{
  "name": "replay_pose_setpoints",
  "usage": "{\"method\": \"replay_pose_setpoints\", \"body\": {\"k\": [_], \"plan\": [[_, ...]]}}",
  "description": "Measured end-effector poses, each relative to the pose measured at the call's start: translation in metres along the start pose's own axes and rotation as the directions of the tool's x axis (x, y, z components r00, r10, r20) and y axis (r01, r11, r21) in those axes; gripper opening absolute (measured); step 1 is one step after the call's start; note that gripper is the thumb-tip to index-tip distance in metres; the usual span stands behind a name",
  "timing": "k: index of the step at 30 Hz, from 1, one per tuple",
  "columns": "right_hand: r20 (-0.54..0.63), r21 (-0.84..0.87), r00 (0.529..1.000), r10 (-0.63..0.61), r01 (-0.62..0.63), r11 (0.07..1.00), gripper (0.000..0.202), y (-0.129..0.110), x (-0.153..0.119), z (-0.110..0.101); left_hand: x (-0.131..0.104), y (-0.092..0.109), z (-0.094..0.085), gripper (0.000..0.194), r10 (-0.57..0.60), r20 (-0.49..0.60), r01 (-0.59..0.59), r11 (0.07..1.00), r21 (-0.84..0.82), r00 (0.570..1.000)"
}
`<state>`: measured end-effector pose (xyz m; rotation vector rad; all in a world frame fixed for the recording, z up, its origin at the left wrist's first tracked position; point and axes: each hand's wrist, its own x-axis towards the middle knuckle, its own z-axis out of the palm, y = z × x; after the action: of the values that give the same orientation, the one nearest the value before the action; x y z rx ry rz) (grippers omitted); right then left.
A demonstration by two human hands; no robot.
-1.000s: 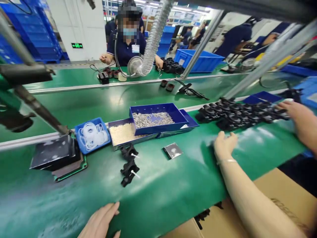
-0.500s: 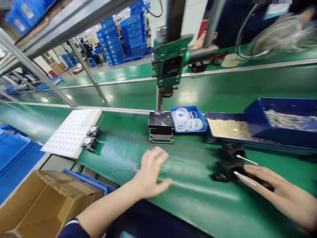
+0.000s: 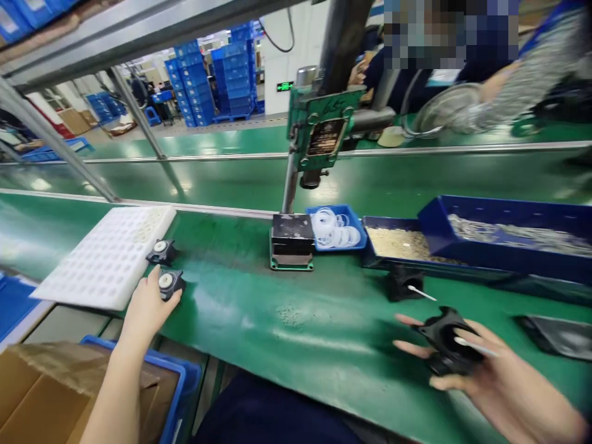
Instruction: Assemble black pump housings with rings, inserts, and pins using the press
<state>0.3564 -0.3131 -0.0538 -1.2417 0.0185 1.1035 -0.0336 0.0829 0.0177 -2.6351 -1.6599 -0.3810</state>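
Note:
At the left of the belt my left hand (image 3: 147, 305) has its thumb and fingers around a small square black part with a white round centre (image 3: 170, 282). A matching black part (image 3: 161, 250) stands just behind it, beside the white foam tray (image 3: 104, 253). On the right, my right hand (image 3: 494, 376) grips a black plastic housing (image 3: 446, 333), off the belt as far as I can tell. A thin white rod (image 3: 476, 346) sticks out of its opening. Another black housing (image 3: 400, 285) with a similar white rod (image 3: 422, 293) sits behind it on the green belt.
A green press (image 3: 324, 132) stands over a black block (image 3: 292, 234). Beside it are a blue tray of white rings (image 3: 335, 228), a bin of small beige pieces (image 3: 398, 243) and a bin of white rods (image 3: 509, 228). A cardboard box (image 3: 50, 394) is at lower left. A person works opposite.
My left hand has moved left from the middle of the belt to the nearer black part. My right hand now has one housing, apart from the other housing on the belt.

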Motion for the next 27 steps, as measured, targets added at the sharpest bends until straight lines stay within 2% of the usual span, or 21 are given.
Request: {"method": "replay_pose_setpoints", "body": {"k": [2, 3, 6, 8, 11, 13, 15, 17, 19, 21, 23, 27], "plan": [[0.036, 0.120, 0.999, 0.038, -0.042, 0.992, 0.040, -0.007, -0.012, 0.026, -0.012, 0.030, 0.007, 0.081, 0.166, 0.094, -0.162, 0.986, -0.049, 0.982], [0.073, 0.199, 0.996, 0.053, -0.066, 0.978, 0.040, -0.008, -0.014, 0.038, -0.017, 0.047, 0.010, 0.080, 0.250, 0.150, -0.238, 0.967, -0.096, 0.956], [0.200, 0.406, 0.979, 0.032, -0.113, 0.907, 0.032, -0.008, -0.010, 0.066, -0.028, 0.106, 0.017, 0.076, 0.482, 0.259, -0.415, 0.868, -0.273, 0.837], [0.243, 0.484, 0.970, -0.010, -0.113, 0.868, 0.026, -0.007, -0.002, 0.080, -0.032, 0.143, 0.020, 0.079, 0.589, 0.306, -0.474, 0.797, -0.374, 0.748], [0.214, 0.522, 0.974, -0.067, -0.056, 0.851, 0.018, -0.008, 0.010, 0.097, -0.035, 0.186, 0.024, 0.085, 0.683, 0.340, -0.506, 0.718, -0.478, 0.647], [0.196, 0.529, 0.976, -0.093, -0.025, 0.849, 0.022, -0.011, 0.017, 0.106, -0.035, 0.203, 0.028, 0.081, 0.728, 0.338, -0.519, 0.671, -0.530, 0.597], [0.209, 0.545, 0.972, -0.106, -0.026, 0.838, 0.022, -0.015, 0.022, 0.112, -0.035, 0.212, 0.034, 0.074, 0.771, 0.309, -0.536, 0.617, -0.576, 0.556], [0.230, 0.557, 0.967, -0.112, -0.036, 0.830, 0.016, -0.018, 0.027, 0.115, -0.035, 0.214, 0.043, 0.071, 0.804, 0.256, -0.548, 0.563, -0.618, 0.536], [0.248, 0.531, 0.961, -0.118, -0.033, 0.847, 0.015, -0.021, 0.031, 0.117, -0.038, 0.212, 0.053, 0.076, 0.814, 0.202, -0.516, 0.515, -0.685, 0.544], [0.269, 0.461, 0.953, -0.141, 0.001, 0.887, 0.017, -0.024, 0.034, 0.118, -0.042, 0.210, 0.064, 0.085, 0.801, 0.181, -0.410, 0.469, -0.782, 0.571], [0.289, 0.352, 0.936, -0.201, 0.091, 0.931, 0.020, -0.028, 0.036, 0.120, -0.048, 0.207, 0.073, 0.095, 0.786, 0.194, -0.260, 0.410, -0.874, 0.588], [0.365, 0.063, 0.896, -0.253, 0.247, 0.967, 0.027, -0.034, 0.036, 0.130, -0.056, 0.206, 0.083, 0.105, 0.763, 0.222, -0.024, 0.297, -0.954, 0.607]]}}
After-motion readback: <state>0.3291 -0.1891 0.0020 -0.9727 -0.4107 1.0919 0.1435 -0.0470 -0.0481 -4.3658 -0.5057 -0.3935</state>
